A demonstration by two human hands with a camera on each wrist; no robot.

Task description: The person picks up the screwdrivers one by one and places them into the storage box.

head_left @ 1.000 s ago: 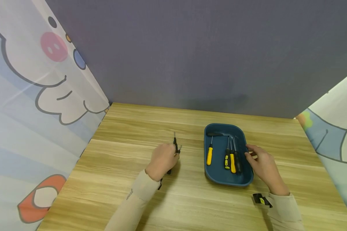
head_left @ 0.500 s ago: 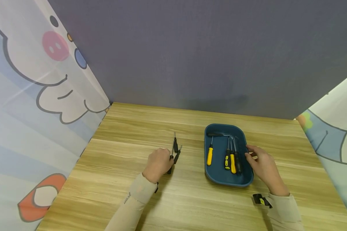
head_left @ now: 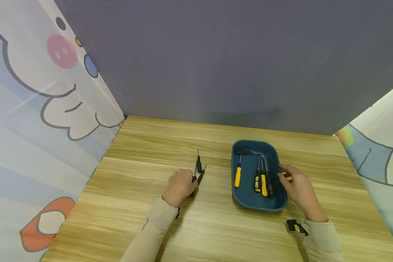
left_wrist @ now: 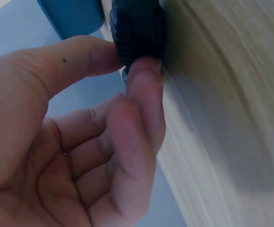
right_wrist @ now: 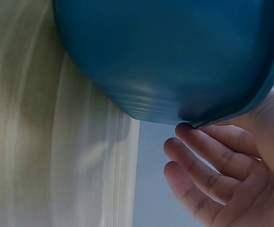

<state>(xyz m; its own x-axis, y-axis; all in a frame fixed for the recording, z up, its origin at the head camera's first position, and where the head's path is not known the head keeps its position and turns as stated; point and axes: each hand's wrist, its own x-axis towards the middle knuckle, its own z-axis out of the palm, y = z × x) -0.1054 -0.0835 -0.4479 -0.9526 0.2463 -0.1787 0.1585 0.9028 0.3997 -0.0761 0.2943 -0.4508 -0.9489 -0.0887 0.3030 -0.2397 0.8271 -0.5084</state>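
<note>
Left hand point(head_left: 181, 186) pinches a black screwdriver point(left_wrist: 139, 30); lift gently while right hand point(head_left: 297, 185) pinches the blue tub point(head_left: 245, 194) by its edge

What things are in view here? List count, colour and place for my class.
Table: one, light brown, lower part of view
Back panel: one, grey, behind the table
Cartoon-print panels: two, pale, at the sides
Bin: one, blue, on the table
Yellow screwdrivers: two, yellow, in the bin
Mixed screwdriver: one, black and yellow, in the bin
Dark screwdrivers: two, black, in the bin
Outer screwdrivers: three, black, left of the bin
Wrist gear: two, mostly black, by the wrists
Sleeves: two, cream, on the forearms
Left hand: one, bare, pinching an outer screwdriver
Right hand: one, bare, at the bin's rim
</note>
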